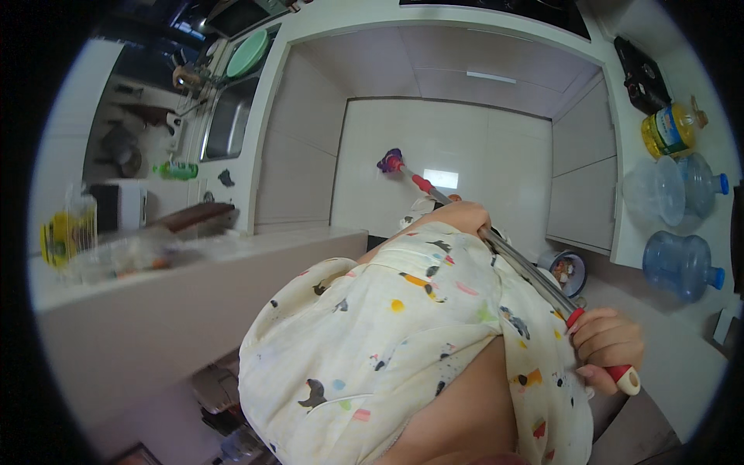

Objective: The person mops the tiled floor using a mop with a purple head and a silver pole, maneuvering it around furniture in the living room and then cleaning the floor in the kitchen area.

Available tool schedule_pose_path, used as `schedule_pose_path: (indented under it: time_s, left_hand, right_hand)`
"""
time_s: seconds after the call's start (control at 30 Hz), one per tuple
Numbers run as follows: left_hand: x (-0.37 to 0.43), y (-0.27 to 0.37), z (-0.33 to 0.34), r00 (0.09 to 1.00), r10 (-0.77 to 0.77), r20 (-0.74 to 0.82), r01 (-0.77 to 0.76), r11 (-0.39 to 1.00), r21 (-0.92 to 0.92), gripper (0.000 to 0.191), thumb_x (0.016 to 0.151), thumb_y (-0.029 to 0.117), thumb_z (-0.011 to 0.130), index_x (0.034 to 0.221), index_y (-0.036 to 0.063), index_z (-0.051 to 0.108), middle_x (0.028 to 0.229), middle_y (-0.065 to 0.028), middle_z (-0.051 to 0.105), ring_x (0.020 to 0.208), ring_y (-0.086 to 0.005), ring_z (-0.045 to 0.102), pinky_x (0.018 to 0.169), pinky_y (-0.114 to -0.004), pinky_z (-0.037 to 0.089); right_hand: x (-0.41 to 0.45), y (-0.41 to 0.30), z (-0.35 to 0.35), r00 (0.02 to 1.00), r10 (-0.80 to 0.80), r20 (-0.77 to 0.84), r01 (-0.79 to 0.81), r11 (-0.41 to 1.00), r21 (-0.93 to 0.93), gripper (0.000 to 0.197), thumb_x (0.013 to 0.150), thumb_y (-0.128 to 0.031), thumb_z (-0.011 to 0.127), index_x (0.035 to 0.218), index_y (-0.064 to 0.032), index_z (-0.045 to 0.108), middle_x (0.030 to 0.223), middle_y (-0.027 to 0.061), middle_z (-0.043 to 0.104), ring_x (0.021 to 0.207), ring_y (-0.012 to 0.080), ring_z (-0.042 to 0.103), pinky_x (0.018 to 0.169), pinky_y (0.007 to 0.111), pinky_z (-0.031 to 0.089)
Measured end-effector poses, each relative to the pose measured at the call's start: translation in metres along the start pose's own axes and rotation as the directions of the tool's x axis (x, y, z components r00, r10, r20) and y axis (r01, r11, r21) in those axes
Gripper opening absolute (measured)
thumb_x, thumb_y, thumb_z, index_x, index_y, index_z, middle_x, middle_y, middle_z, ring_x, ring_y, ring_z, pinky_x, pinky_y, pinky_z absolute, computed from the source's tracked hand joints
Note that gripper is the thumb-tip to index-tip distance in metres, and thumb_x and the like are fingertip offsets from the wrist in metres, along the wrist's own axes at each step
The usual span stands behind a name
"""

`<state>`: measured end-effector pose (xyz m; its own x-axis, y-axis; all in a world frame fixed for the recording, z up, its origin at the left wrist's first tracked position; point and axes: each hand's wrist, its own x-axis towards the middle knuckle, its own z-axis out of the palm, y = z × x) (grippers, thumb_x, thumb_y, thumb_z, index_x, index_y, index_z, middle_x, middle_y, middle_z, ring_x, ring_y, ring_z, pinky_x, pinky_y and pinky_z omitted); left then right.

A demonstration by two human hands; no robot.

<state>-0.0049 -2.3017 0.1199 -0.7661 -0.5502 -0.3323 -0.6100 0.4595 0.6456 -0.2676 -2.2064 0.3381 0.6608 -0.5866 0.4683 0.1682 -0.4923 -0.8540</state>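
A mop with a metal pole and red grips runs slantwise across the front of my body. Lower right, my right hand is closed round the red and white handle end. My left hand grips the pole farther along, near the middle of the view. The purple mop head rests on the pale tiled floor, towards the left cabinets. My patterned pale clothing hides part of the floor and my left forearm.
Cabinets enclose the floor on three sides. A bin holding scraps stands at the right. Water jugs and an oil bottle line the right counter. On the left are a steel sink and a green basin.
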Motion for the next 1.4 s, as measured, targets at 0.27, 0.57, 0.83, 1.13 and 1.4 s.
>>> schedule_pose_path:
  time_s: [0.27, 0.57, 0.83, 1.13, 1.4]
  left_hand:
    - [0.049, -0.035, -0.057, 0.99, 0.139, -0.016, -0.139, 0.99, 0.022, 0.013, 0.057, 0.014, 0.054, 0.061, 0.0043, 0.061, 0.06, -0.0162, 0.057, 0.061, -0.035, 0.055, 0.057, -0.043, 0.044]
    - [0.154, -0.048, -0.018, 0.927, 0.374, -0.019, -0.373, 0.92, -0.12, 0.011, 0.056, 0.013, 0.054, 0.063, 0.0055, 0.058, 0.059, -0.0141, 0.055, 0.059, -0.0351, 0.053, 0.053, -0.044, 0.041]
    - [0.21, -0.058, 0.062, 0.901, 0.428, 0.068, -0.417, 0.899, -0.136, 0.012, 0.059, 0.016, 0.055, 0.062, 0.0046, 0.057, 0.061, -0.0154, 0.056, 0.061, -0.0354, 0.054, 0.056, -0.044, 0.042]
    - [0.219, -0.044, 0.123, 0.847, 0.449, 0.284, -0.447, 0.891, -0.073, 0.018, 0.065, 0.028, 0.055, 0.063, 0.0111, 0.06, 0.061, -0.0107, 0.058, 0.063, -0.0313, 0.058, 0.06, -0.043, 0.044]
    - [0.219, -0.076, 0.082, 0.923, 0.356, 0.148, -0.347, 0.934, -0.084, 0.012, 0.06, 0.022, 0.059, 0.064, 0.0104, 0.062, 0.062, -0.0117, 0.059, 0.065, -0.0307, 0.059, 0.064, -0.04, 0.045]
  right_hand:
    - [0.018, 0.024, 0.022, 0.93, 0.182, -0.319, -0.189, 0.982, 0.006, 0.016, 0.054, -0.001, 0.064, 0.048, -0.0028, 0.049, 0.048, 0.0085, 0.049, 0.049, 0.0227, 0.052, 0.065, 0.037, 0.047]
    - [0.032, 0.039, 0.026, 0.7, 0.274, -0.659, -0.387, 0.922, -0.028, 0.021, 0.052, -0.001, 0.066, 0.047, -0.004, 0.045, 0.048, 0.0081, 0.047, 0.051, 0.0224, 0.049, 0.07, 0.039, 0.044]
    - [-0.049, 0.109, 0.058, 0.206, 0.181, -0.962, -0.445, 0.893, 0.073, 0.026, 0.075, 0.004, 0.045, 0.058, -0.0098, 0.032, 0.054, 0.001, 0.034, 0.053, 0.0144, 0.035, 0.07, 0.036, 0.035]
    - [-0.102, 0.105, 0.103, -0.215, 0.158, -0.964, -0.124, 0.974, 0.188, 0.026, 0.076, -0.004, 0.043, 0.057, -0.0143, 0.029, 0.048, -0.0004, 0.028, 0.051, 0.0123, 0.032, 0.076, 0.032, 0.031]
    - [-0.079, 0.136, 0.073, -0.285, 0.284, -0.915, -0.103, 0.94, 0.324, 0.025, 0.077, -0.007, 0.044, 0.058, -0.0131, 0.029, 0.051, -0.0005, 0.03, 0.057, 0.0132, 0.036, 0.083, 0.034, 0.034]
